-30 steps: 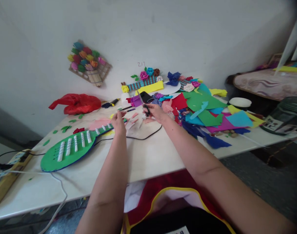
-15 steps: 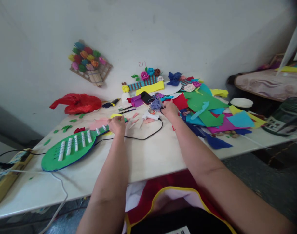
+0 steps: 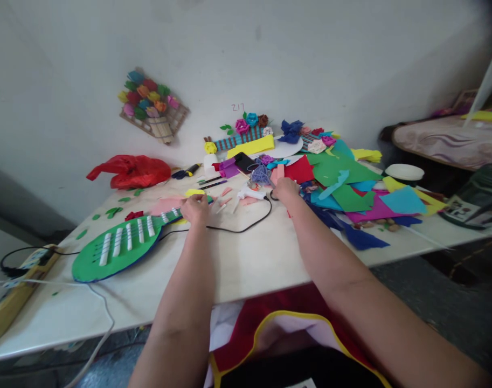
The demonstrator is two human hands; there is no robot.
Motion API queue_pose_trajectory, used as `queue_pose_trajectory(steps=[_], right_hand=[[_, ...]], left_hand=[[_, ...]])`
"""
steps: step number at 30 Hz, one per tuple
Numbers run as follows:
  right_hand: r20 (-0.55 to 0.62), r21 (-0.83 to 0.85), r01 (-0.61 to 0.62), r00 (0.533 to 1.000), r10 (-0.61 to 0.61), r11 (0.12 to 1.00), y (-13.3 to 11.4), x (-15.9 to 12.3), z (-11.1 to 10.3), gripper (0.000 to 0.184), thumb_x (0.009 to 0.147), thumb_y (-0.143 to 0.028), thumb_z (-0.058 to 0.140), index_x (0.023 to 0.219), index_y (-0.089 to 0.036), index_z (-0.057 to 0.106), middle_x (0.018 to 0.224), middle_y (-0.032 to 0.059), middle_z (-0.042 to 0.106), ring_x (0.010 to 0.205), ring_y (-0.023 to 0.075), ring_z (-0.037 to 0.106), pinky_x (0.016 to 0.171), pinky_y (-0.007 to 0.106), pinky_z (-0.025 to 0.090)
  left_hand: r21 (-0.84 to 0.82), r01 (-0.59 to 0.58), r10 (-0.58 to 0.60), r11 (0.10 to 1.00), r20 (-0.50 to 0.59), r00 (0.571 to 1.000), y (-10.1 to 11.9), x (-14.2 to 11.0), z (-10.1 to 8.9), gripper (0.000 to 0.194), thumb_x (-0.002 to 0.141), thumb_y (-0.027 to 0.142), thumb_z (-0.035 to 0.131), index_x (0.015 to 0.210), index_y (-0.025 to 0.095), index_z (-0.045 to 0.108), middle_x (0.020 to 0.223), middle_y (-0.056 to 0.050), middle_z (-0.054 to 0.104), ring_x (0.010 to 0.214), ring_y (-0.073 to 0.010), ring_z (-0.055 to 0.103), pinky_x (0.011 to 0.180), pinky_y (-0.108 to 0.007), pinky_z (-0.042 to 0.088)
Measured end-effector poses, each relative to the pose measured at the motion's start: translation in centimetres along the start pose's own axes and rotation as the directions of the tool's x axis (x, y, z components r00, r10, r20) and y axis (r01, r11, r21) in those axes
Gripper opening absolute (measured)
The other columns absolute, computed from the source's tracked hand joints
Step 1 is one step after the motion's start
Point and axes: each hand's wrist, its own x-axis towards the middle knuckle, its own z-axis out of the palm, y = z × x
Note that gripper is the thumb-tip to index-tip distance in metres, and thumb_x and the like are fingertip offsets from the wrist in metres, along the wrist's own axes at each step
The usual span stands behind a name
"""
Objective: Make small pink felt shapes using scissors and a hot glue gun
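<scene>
My left hand (image 3: pixel 195 209) is closed in a pinch over the neck end of a green paper guitar (image 3: pixel 122 250) with white bars. Whatever is between its fingertips is too small to make out. A yellow paper piece (image 3: pixel 194 192) lies just behind it. Low over the table, my right hand (image 3: pixel 286 189) has its fingers curled at the black-handled scissors (image 3: pixel 273 195), mostly hidden by the hand. Pink paper (image 3: pixel 277 173) touches or nearly touches those fingers. To their left lies a white glue gun (image 3: pixel 251 193) with a black cord.
Coloured paper sheets (image 3: pixel 342 171) pile up on the right, by a glass jar (image 3: pixel 476 196). Behind the hands are a phone (image 3: pixel 244 163), blue yarn (image 3: pixel 261 175) and pens (image 3: pixel 213 184). A red plastic bag (image 3: pixel 132 171) and a power strip (image 3: pixel 23 293) are on the left.
My right hand has carried the scissors rightward from above the glue gun, then slightly down beside the pink paper. My left hand has lowered a little to the guitar's neck end.
</scene>
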Motion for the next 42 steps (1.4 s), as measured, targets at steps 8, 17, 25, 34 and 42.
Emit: queue_pose_trajectory(steps=[8, 17, 25, 34, 42], right_hand=[[-0.020, -0.110, 0.217, 0.975, -0.221, 0.970, -2.7, -1.4, -1.2, 0.028, 0.080, -0.031, 0.052, 0.098, -0.018, 0.070, 0.103, 0.0146, 0.065, 0.099, 0.0301, 0.058, 0.077, 0.038, 0.043], [0.154, -0.230, 0.697, 0.715, -0.682, 0.679, -4.7, -3.8, 0.3, 0.027, 0.082, -0.026, 0.050, 0.095, -0.017, 0.071, 0.110, 0.0148, 0.060, 0.105, 0.0296, 0.045, 0.086, 0.040, 0.029], [0.099, -0.240, 0.684, 0.723, -0.684, 0.689, -4.7, -3.3, 1.7, 0.029, 0.085, -0.030, 0.048, 0.090, -0.014, 0.072, 0.104, 0.0158, 0.063, 0.104, 0.0282, 0.045, 0.084, 0.038, 0.029], [-0.021, 0.327, 0.295, 0.952, -0.305, 0.898, -5.1, -2.9, 0.9, 0.023, 0.074, -0.026, 0.055, 0.088, -0.021, 0.072, 0.086, 0.0016, 0.070, 0.080, 0.0176, 0.059, 0.067, 0.027, 0.041], [0.168, 0.899, -0.057, 0.960, -0.222, 0.434, -5.5, -3.0, 0.9, 0.002, 0.062, -0.016, 0.057, 0.060, -0.016, 0.057, 0.039, -0.0057, 0.044, 0.033, 0.0061, 0.035, 0.033, 0.020, 0.024]], left_hand=[[0.152, -0.350, 0.282, 0.924, 0.348, 0.894, 0.7, -0.9, 0.6, 0.025, 0.058, 0.048, 0.067, 0.059, 0.023, 0.066, 0.082, -0.012, 0.067, 0.105, -0.0369, 0.047, 0.096, -0.053, 0.021], [0.148, -0.367, 0.284, 0.918, 0.399, 0.872, 0.7, -0.8, 0.5, 0.020, 0.059, 0.043, 0.069, 0.057, 0.023, 0.066, 0.076, -0.012, 0.067, 0.104, -0.0355, 0.048, 0.096, -0.052, 0.022], [0.042, -0.290, 0.270, 0.956, 0.254, 0.929, 1.3, -0.6, -0.2, 0.019, 0.061, 0.042, 0.068, 0.062, 0.023, 0.069, 0.068, -0.010, 0.066, 0.090, -0.0309, 0.057, 0.083, -0.039, 0.036], [-0.694, 0.134, 0.149, 0.707, 0.332, 0.932, 1.6, -1.2, 1.0, 0.025, 0.053, 0.039, 0.072, 0.058, 0.016, 0.061, 0.053, -0.002, 0.061, 0.051, -0.0121, 0.051, 0.053, -0.025, 0.037], [-0.809, 0.339, 0.148, 0.480, 0.455, 0.878, 2.2, -1.9, 0.4, 0.033, 0.048, 0.035, 0.078, 0.067, 0.013, 0.062, 0.058, -0.001, 0.061, 0.050, -0.0086, 0.050, 0.056, -0.025, 0.043]])
